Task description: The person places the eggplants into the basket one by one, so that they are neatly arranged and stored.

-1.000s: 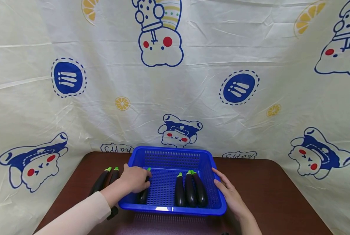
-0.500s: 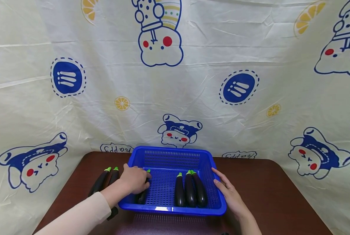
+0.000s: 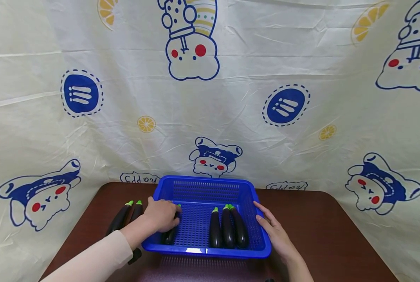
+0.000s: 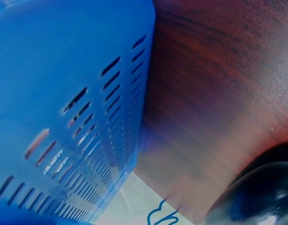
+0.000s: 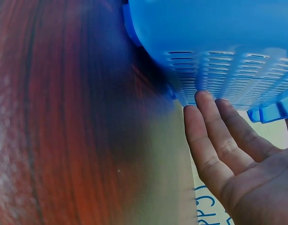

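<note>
A blue plastic basket (image 3: 210,253) with slotted walls stands on the table. Inside its left end, my left hand (image 3: 162,215) holds an eggplant (image 3: 169,237) from above; the hand covers much of it, leaving the green tip and dark lower end in sight. Toward the basket's right side lie three more eggplants (image 3: 227,229), side by side. My right hand (image 3: 278,237) is at the right rim, fingers extended. In the right wrist view, those fingers (image 5: 221,126) lie against the outer slotted wall. The left wrist view shows the basket's outside wall (image 4: 78,56), not the left fingers.
Left of the basket, eggplants (image 3: 119,219) lie on the brown table (image 3: 312,223), partly behind my left forearm. A dark rounded end (image 3: 136,256) shows below that forearm. Patterned white cloth (image 3: 231,105) hangs behind the table.
The lower end of the eggplant under my left hand has shifted slightly left since the earliest frame. Both hands and the basket stay practically in place.
</note>
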`<action>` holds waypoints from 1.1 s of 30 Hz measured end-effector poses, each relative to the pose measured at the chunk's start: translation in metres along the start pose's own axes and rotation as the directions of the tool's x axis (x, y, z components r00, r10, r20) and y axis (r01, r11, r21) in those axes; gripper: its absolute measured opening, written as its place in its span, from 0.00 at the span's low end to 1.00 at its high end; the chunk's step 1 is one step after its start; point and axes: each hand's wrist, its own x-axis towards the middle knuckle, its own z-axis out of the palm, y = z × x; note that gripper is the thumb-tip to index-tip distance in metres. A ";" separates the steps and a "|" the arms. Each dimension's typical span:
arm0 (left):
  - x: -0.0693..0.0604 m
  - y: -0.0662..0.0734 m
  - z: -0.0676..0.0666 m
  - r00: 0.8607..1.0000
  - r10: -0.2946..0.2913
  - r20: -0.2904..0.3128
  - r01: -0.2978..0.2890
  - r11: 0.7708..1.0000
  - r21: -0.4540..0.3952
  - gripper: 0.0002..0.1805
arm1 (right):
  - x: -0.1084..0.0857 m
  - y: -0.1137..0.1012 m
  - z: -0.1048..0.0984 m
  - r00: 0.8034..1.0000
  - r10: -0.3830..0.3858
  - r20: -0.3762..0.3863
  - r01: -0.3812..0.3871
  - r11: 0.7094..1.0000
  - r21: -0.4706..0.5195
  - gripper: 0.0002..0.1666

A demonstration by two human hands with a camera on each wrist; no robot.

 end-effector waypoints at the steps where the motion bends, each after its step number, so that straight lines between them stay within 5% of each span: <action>1: 0.000 0.000 0.000 1.000 0.000 -0.002 0.000 1.000 -0.005 0.21 | 0.000 0.000 0.000 1.000 -0.002 0.000 0.002 1.000 0.001 0.30; 25: -0.008 -0.007 -0.008 0.997 0.021 -0.078 -0.039 0.973 -0.229 0.17 | 0.000 0.001 0.001 1.000 -0.006 -0.004 0.006 1.000 0.014 0.32; 33: -0.014 -0.015 -0.020 0.985 0.071 -0.156 -0.109 0.962 -0.251 0.16 | 0.000 0.000 0.001 1.000 -0.002 -0.012 0.002 1.000 0.012 0.31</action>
